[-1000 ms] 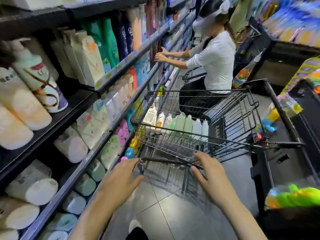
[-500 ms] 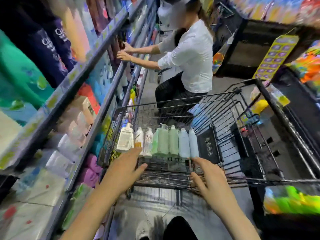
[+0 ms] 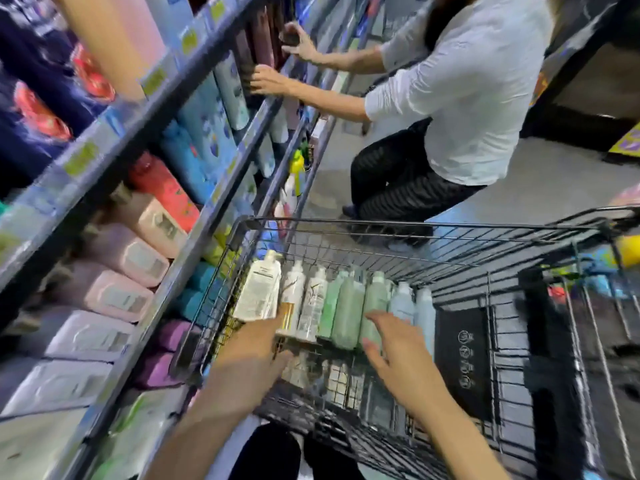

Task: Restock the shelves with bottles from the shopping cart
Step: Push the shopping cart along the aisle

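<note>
Both of the person's hands reach over the near rim of the cart (image 3: 398, 226), which stands close against the shelves (image 3: 194, 143) on the left. A row of bottles (image 3: 349, 310) stands upright along the near end of the basket: a larger white one at the left, two slim white ones, three pale green ones, then two pale blue ones beside a black panel (image 3: 462, 355). The left hand (image 3: 252, 355) lies at the foot of the big white bottle (image 3: 259, 289), its fingers lost behind the bottle and the wire, so I cannot tell whether it grips anything. The right hand (image 3: 398, 351) is spread, fingers apart and loosely extended, hovering at the green bottles (image 3: 374, 306); whether the fingertips touch them is unclear. The shelves are packed with pink, blue and red refill packs and bottles, all blurred. Farther along the aisle another person (image 3: 460, 98) in a white top crouches, both hands on dark bottles at the shelf.
</note>
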